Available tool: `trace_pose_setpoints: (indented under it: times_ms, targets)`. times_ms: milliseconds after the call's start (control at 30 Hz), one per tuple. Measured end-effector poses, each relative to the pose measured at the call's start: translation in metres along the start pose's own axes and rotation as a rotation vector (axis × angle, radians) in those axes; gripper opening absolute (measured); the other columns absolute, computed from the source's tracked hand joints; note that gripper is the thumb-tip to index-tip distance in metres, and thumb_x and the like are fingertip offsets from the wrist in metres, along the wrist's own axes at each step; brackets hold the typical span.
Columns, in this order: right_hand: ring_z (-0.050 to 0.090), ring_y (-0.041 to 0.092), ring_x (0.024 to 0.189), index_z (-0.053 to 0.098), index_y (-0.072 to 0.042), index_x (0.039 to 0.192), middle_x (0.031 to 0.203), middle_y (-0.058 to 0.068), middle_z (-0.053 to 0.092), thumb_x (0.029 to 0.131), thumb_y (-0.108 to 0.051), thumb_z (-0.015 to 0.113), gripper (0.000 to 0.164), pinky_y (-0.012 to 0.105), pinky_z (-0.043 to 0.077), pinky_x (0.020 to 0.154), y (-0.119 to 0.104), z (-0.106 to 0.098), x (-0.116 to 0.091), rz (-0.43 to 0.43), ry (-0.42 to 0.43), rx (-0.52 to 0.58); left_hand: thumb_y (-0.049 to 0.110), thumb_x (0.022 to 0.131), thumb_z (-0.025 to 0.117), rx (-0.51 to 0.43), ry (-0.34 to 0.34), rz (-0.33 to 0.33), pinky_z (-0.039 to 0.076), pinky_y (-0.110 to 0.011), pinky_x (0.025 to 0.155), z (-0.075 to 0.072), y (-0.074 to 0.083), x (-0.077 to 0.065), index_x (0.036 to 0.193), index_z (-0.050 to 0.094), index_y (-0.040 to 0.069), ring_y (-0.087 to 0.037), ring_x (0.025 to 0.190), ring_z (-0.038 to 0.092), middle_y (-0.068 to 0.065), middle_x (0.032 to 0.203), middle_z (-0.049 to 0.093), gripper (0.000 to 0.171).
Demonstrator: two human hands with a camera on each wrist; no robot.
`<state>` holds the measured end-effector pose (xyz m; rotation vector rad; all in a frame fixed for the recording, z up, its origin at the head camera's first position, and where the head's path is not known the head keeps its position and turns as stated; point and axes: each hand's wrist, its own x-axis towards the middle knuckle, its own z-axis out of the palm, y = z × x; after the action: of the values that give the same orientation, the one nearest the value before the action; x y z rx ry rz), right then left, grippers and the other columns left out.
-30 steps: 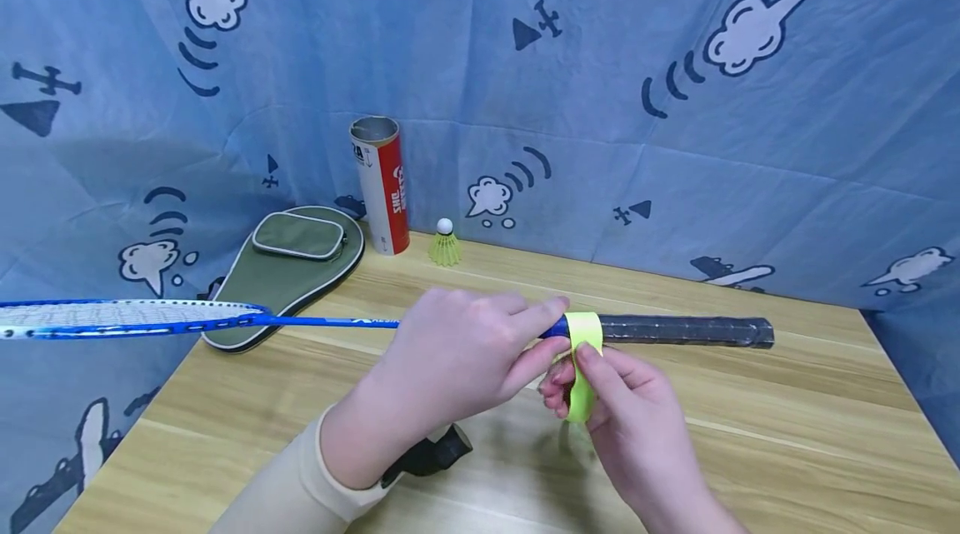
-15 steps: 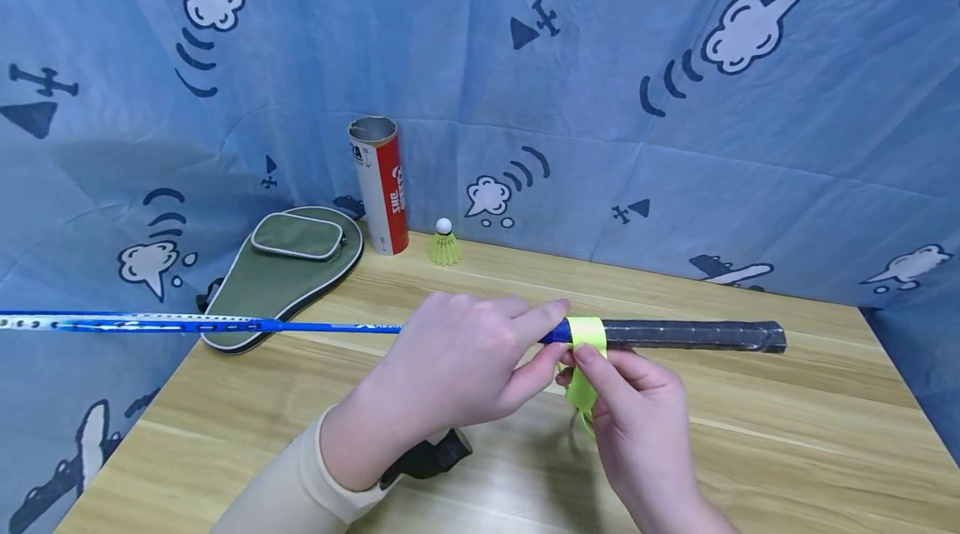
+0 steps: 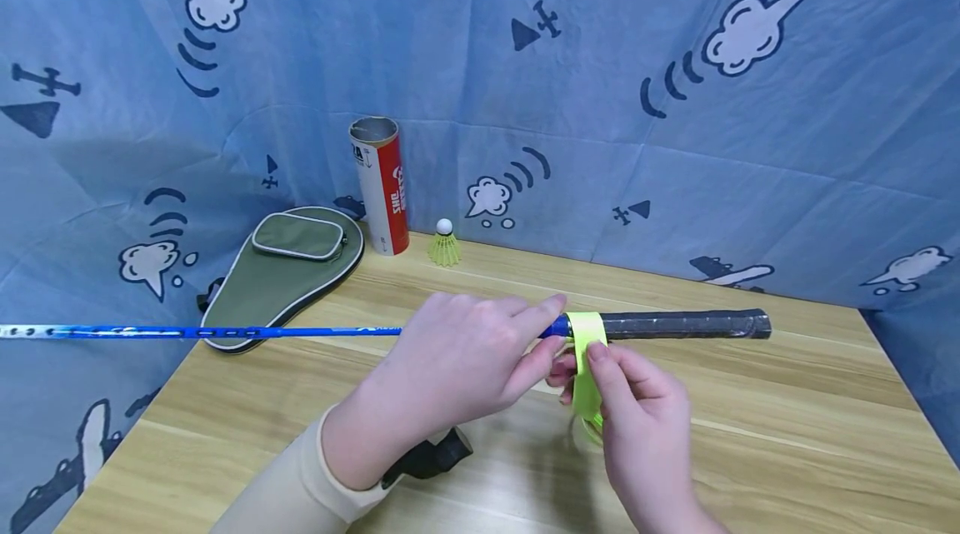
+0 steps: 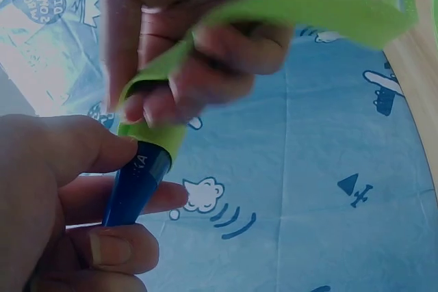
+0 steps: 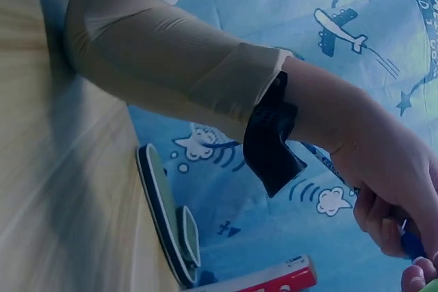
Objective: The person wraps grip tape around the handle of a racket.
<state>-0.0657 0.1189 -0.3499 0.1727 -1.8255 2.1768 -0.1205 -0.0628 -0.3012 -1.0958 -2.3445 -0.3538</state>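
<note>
A blue badminton racket (image 3: 330,331) lies level across the head view, its frame edge-on at the left. My left hand (image 3: 472,351) grips it around the shaft and the blue cone (image 4: 137,182) above the handle. Bright yellow-green grip tape (image 3: 587,380) loops around the handle's upper end, right beside the left fingertips. My right hand (image 3: 648,421) pinches this tape between thumb and fingers just below the handle. The tape's loose length trails beyond the right fingers in the left wrist view. Black covering shows on the rest of the handle (image 3: 686,324).
Behind the hands, on the wooden table (image 3: 787,434), a green padded case (image 3: 292,276) lies at the left. Next to it stand a red and white shuttlecock tube (image 3: 380,188) and a yellow shuttlecock (image 3: 445,244). A patterned blue curtain (image 3: 600,101) hangs behind.
The racket has turned about its length, so its frame is now edge-on. My right hand has shifted slightly right, and the tape hangs straighter below the handle. The left hand keeps its grip.
</note>
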Motion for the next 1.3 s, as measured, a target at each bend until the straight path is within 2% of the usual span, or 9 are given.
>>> trace_pose_setpoints:
  times_ms: [67,200,400,567,800,933,1067,1200,1300]
  targets:
    - [0.070,0.019,0.069,0.071,0.009,0.093,0.083,0.011,0.074,0.106,0.000,0.053,0.024,0.029,0.058,0.060,-0.001,0.001,-0.002,-0.018,-0.019,-0.046,0.039,0.101,0.061,0.018,-0.009,-0.004,0.022,-0.021,0.038,0.001,0.000,0.000,0.131,0.072,0.022,-0.006,0.043,0.039,0.013,0.088,0.075,0.036]
    - [0.069,0.021,0.068,0.069,0.010,0.093,0.083,0.013,0.071,0.104,0.002,0.054,0.020,0.030,0.057,0.058,-0.001,0.001,-0.003,-0.027,-0.044,-0.052,0.039,0.101,0.062,0.037,-0.017,-0.001,0.022,-0.020,0.038,0.003,0.001,0.000,0.131,0.072,0.021,-0.006,0.043,0.041,0.012,0.089,0.076,0.037]
    - [0.070,0.022,0.067,0.074,0.010,0.094,0.090,0.009,0.075,0.100,0.001,0.064,0.015,0.030,0.059,0.061,0.001,0.002,0.000,0.035,0.027,-0.109,0.038,0.101,0.062,0.022,-0.012,0.006,0.024,-0.021,0.038,0.001,0.000,0.000,0.130,0.073,0.020,-0.006,0.043,0.040,0.012,0.088,0.075,0.035]
    - [0.070,0.021,0.071,0.076,0.010,0.091,0.092,0.008,0.077,0.096,0.008,0.065,0.012,0.029,0.059,0.064,0.005,0.001,0.002,0.022,0.059,-0.034,0.035,0.101,0.062,-0.024,-0.014,0.013,0.025,-0.022,0.039,-0.002,-0.002,-0.001,0.124,0.074,0.020,-0.005,0.044,0.041,0.013,0.083,0.071,0.030]
    - [0.067,0.017,0.076,0.078,0.005,0.089,0.091,0.006,0.076,0.096,0.011,0.063,0.018,0.028,0.059,0.062,0.006,0.001,0.000,-0.017,0.035,0.000,0.033,0.101,0.062,-0.107,-0.044,-0.019,0.025,-0.022,0.039,-0.006,-0.002,-0.002,0.126,0.073,0.020,-0.004,0.046,0.041,0.014,0.083,0.071,0.030]
    - [0.068,0.016,0.071,0.079,0.005,0.088,0.086,0.006,0.075,0.095,0.014,0.061,0.021,0.025,0.058,0.060,0.011,0.000,-0.001,-0.054,0.049,0.041,0.033,0.101,0.061,-0.134,-0.059,-0.031,0.027,-0.021,0.039,-0.008,0.000,-0.002,0.128,0.073,0.020,-0.005,0.048,0.047,0.011,0.092,0.077,0.032]
    - [0.066,0.014,0.065,0.078,0.008,0.088,0.081,0.009,0.074,0.093,0.019,0.060,0.022,0.021,0.054,0.054,0.016,0.001,0.000,-0.146,0.075,0.107,0.034,0.103,0.061,-0.150,-0.086,-0.013,0.031,-0.021,0.041,-0.010,0.001,-0.002,0.135,0.070,0.017,-0.006,0.051,0.051,0.007,0.103,0.079,0.037]
    - [0.065,0.010,0.065,0.079,0.003,0.087,0.080,0.006,0.075,0.092,0.021,0.058,0.028,0.020,0.054,0.054,0.015,0.002,0.001,-0.199,0.080,0.116,0.034,0.103,0.062,-0.183,-0.105,0.011,0.029,-0.020,0.042,-0.012,0.000,-0.002,0.143,0.061,0.017,-0.004,0.048,0.041,0.011,0.082,0.070,0.043]
    - [0.066,0.010,0.069,0.079,0.003,0.087,0.082,0.005,0.076,0.092,0.022,0.058,0.029,0.020,0.056,0.057,0.012,0.003,0.001,-0.200,0.074,0.119,0.032,0.104,0.063,-0.209,-0.067,0.041,0.029,-0.019,0.043,-0.013,0.000,-0.003,0.135,0.060,0.022,-0.004,0.049,0.037,0.013,0.071,0.056,0.033]
